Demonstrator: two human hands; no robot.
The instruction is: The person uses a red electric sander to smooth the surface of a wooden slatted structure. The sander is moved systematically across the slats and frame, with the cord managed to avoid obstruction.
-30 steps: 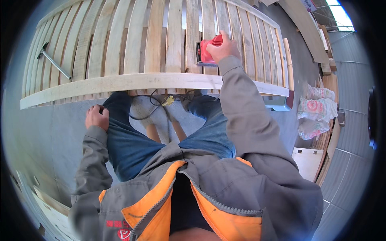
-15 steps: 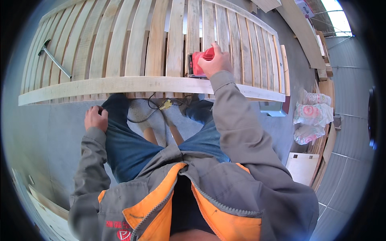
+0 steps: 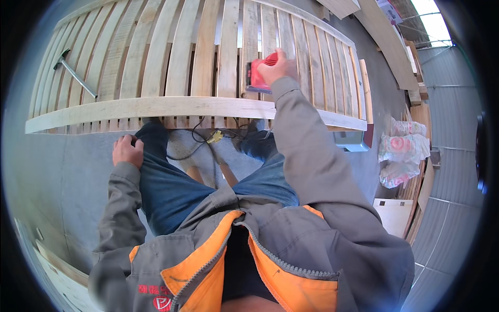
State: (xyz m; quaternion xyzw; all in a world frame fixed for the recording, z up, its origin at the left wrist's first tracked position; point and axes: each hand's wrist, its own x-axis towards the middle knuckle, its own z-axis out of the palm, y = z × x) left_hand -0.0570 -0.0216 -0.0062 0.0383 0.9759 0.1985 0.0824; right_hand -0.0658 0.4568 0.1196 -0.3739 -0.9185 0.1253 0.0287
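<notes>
Right hand (image 3: 282,69) clamped on a red power sander (image 3: 258,81)

The sander sits beneath that hand on a slatted wooden frame (image 3: 228,57), its black-edged end pointing left, its long axis slanting up and right into the palm. Beyond the left hand (image 3: 128,150), loosely spread on the thigh (image 3: 161,171), lies a hammer (image 3: 77,78). Well right of the right hand, plastic bags (image 3: 403,148), contents unclear, lie before a corrugated wall (image 3: 453,130).

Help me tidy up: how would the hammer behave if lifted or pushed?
The hammer would likely lift head-heavy, given its broader dark head. Its slim, shiny handle looks stiff and perhaps slippery. Pushed, it might catch at gaps between the wooden slats.
</notes>
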